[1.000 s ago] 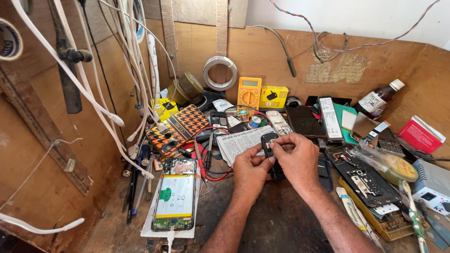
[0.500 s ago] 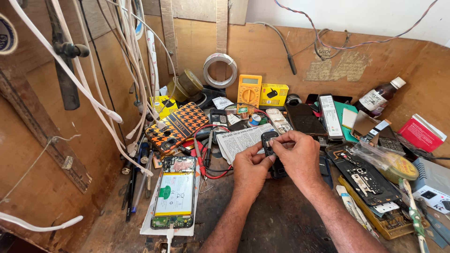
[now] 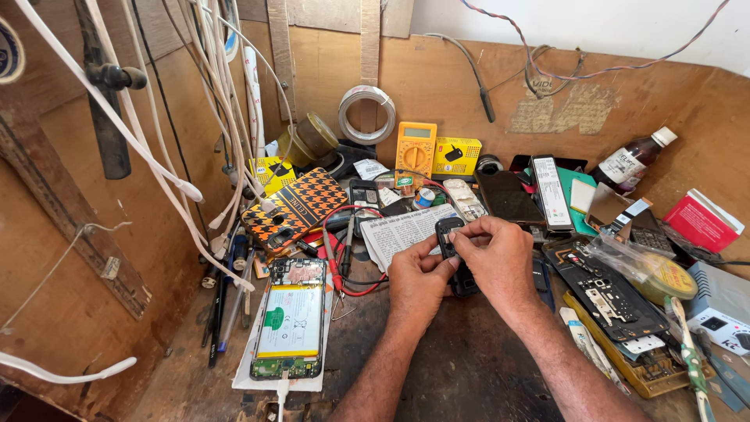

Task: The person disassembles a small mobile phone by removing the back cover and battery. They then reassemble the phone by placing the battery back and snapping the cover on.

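Wooden boards wall in a cluttered bench (image 3: 461, 375), with white cables (image 3: 156, 164) hung down the left side. At the middle of the bench a small dark phone (image 3: 453, 254) is held upright between both hands, just above the dark surface. The left hand (image 3: 418, 277) is curled against the phone's left edge, its thumb laid on the lower front. The right hand (image 3: 500, 254) is closed around the phone's right side, thumb and forefinger pinched at its top; what is gripped there, if anything besides the casing, cannot be made out.

Just behind the phone a sheet of newspaper (image 3: 398, 230) is spread flat. To the left, an opened smartphone (image 3: 291, 320) with its battery exposed lies on white paper, and red and black probe wires (image 3: 340, 258) are looped between it and the hands. An orange and black patterned phone cover (image 3: 293, 207) lies further back on the left. A yellow multimeter (image 3: 416, 148) stands against the back wall, with a roll of white tape (image 3: 367, 113) hung above it. To the right, a black circuit board (image 3: 605, 293) rests on a tray, a brown bottle (image 3: 633, 160) leans at the wall, and a red box (image 3: 703, 219) sits near the right edge.
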